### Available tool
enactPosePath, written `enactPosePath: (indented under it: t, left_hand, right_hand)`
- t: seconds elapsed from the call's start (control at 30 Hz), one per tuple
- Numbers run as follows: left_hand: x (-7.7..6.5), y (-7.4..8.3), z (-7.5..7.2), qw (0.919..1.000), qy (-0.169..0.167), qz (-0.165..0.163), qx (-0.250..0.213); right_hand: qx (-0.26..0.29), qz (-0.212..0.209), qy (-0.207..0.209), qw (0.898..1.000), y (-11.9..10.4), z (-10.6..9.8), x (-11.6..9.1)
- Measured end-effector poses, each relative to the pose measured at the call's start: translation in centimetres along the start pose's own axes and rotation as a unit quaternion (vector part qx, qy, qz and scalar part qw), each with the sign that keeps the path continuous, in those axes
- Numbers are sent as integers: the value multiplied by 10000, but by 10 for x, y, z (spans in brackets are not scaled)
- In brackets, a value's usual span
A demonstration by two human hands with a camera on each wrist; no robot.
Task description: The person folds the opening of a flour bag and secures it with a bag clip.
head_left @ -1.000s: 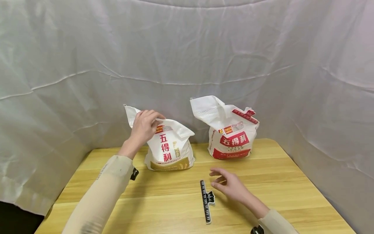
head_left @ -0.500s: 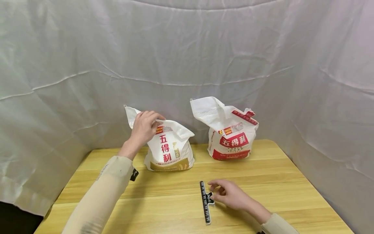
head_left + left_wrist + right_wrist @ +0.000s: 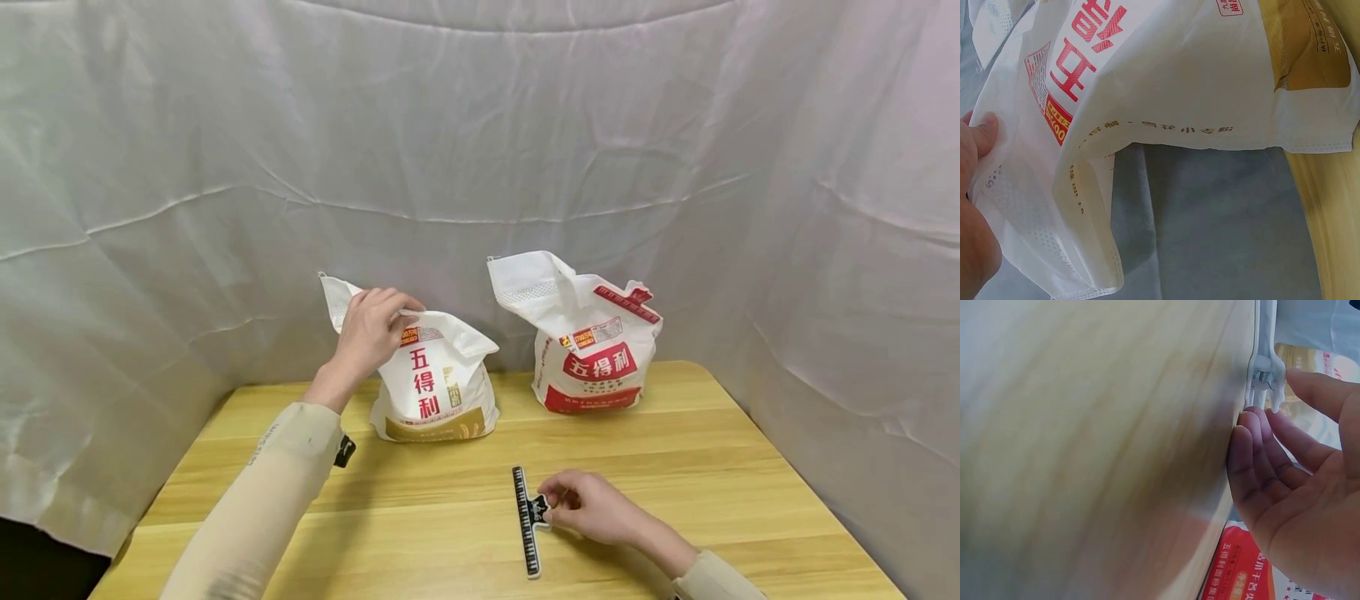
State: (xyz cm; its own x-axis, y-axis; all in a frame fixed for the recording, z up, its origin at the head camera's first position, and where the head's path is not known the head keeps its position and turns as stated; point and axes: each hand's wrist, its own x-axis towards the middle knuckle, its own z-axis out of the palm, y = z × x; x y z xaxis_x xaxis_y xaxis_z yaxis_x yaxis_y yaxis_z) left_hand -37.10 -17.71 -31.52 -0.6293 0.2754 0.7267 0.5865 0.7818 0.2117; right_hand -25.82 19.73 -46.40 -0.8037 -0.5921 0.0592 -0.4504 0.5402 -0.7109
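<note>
My left hand (image 3: 372,327) grips the folded top edge of a white flour bag (image 3: 435,379) with red lettering and a gold band, standing at the table's back left. In the left wrist view the thumb presses on the white cloth of the bag (image 3: 1179,81), whose loose corner hangs down. Towards the front, a long black-and-white bag clip (image 3: 527,525) with a piano-key pattern lies on the table. My right hand (image 3: 596,507) has thumb and fingers at the clip's short handle. The right wrist view shows the handle and its spring (image 3: 1263,376) between thumb and fingertips.
A second flour bag (image 3: 596,375), white and red, stands at the back right with a red clip (image 3: 628,303) across its top corner. Grey cloth (image 3: 465,125) hangs behind and beside the wooden table (image 3: 420,517).
My right hand has come down and nearer to me, from beyond the black clip to its handle, and its fingers have closed there. My left hand stays on the bag.
</note>
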Motion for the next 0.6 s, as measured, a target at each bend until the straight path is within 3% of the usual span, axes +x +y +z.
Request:
enactPosePath:
  t: [0.4,0.6]
  left_hand:
    - [-2,1,0,10000,9,-41,-20]
    - [-2,1,-1,10000,18,2,-29]
  right_hand:
    - [-226,137,96,9996,-4,6,6]
    - [-134,428,127,9989,-6,7,6]
